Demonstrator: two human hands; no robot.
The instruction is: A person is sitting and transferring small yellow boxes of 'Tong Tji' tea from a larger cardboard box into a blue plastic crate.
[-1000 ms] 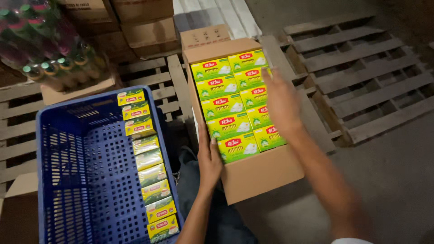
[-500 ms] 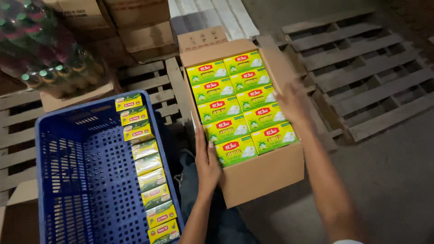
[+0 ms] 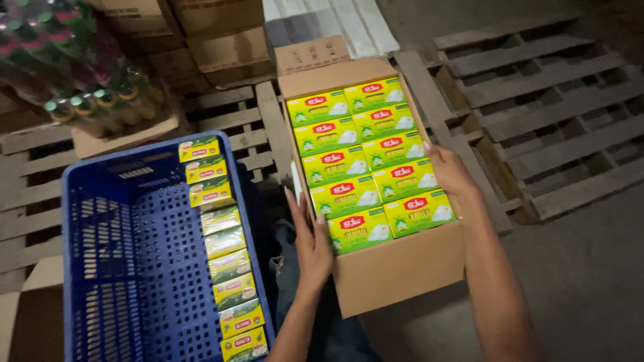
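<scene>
Head view: a person looks down at an open brown cardboard box (image 3: 396,268) with a blue crate (image 3: 134,268) just beside it.
Left hand: the left hand (image 3: 310,234) lies flat on the box's left side, fingers straight and holding nothing.
Right hand: the right hand (image 3: 451,173) rests on the box's right edge, fingers bent over a small box there; I cannot tell if it grips it.
Small boxes: green and yellow small boxes (image 3: 365,164) with red labels fill the cardboard box in two neat rows.
Done so far: one line of the same small boxes (image 3: 221,248) stands along the crate's right wall.
Left to do: most of the crate is bare, and the cardboard box looks full on top, so I think the work is near its start.
Around: bottles in clear wrap (image 3: 74,67) sit at the top left, more brown cartons (image 3: 201,33) behind, and wooden pallets (image 3: 537,100) lie on the floor at the right.
</scene>
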